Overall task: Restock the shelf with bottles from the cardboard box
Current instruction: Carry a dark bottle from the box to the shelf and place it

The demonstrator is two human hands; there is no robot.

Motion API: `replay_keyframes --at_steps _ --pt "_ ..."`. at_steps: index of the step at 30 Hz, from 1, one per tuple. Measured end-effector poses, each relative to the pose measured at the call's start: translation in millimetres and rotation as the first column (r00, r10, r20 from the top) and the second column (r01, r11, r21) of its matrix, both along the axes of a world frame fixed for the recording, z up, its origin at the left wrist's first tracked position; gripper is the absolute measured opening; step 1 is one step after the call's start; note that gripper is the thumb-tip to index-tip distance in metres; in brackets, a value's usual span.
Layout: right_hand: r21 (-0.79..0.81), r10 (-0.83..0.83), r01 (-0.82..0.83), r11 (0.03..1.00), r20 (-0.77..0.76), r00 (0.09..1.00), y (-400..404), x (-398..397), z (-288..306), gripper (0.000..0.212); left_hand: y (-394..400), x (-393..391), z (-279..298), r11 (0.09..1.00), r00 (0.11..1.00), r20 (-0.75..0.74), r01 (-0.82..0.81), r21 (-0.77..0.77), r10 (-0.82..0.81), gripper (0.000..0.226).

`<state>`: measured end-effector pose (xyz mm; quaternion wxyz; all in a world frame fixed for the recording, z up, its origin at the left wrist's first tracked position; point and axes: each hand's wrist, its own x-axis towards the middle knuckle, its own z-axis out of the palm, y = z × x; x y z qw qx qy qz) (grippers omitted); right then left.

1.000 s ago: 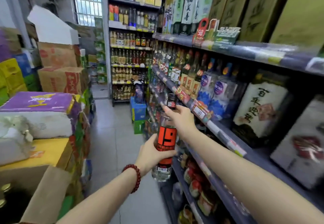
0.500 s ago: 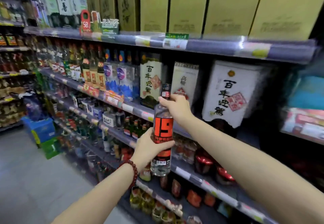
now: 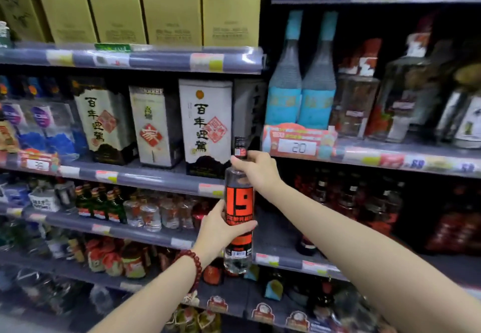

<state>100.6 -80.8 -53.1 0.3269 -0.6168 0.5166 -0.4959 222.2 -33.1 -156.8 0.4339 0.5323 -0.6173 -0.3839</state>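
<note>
Holding upright clear-liquid bottle (image 3: 239, 202): left hand (image 3: 221, 228) at label, right hand (image 3: 256, 170) at neck.

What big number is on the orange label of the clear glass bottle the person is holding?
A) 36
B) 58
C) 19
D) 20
C: the orange label on the clear glass bottle shows a big black 19, between the left hand round its body and the right hand at its neck.
</note>
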Motion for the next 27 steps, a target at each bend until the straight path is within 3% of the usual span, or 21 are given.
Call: replay_keyframes --at_steps 11,17,22,27 --pt "0.074 -0.044 0.047 0.996 -0.032 0.998 42.6 -168.2 -39.0 0.027 42.4 -161.5 -32.0 0.995 0.997 0.017 0.071 0.075 -0.073 0.057" --pt "0.107 -0.173 0.176 0.979 -0.042 0.984 57.7 -251.7 -51.9 0.018 39.3 -236.4 -38.7 0.968 0.971 0.055 0.227 0.106 -0.234 0.059" --pt "0.091 -0.293 0.303 0.949 -0.112 0.95 72.5 -308.2 -57.7 0.029 30.9 -291.2 -49.4 0.923 0.93 0.032 0.358 0.145 -0.366 0.063" --pt "0.002 -0.393 0.402 0.916 -0.207 0.896 85.0 -351.2 -65.7 0.016 20.1 -339.7 -52.7 0.889 0.893 0.071 0.428 0.164 -0.444 0.065"
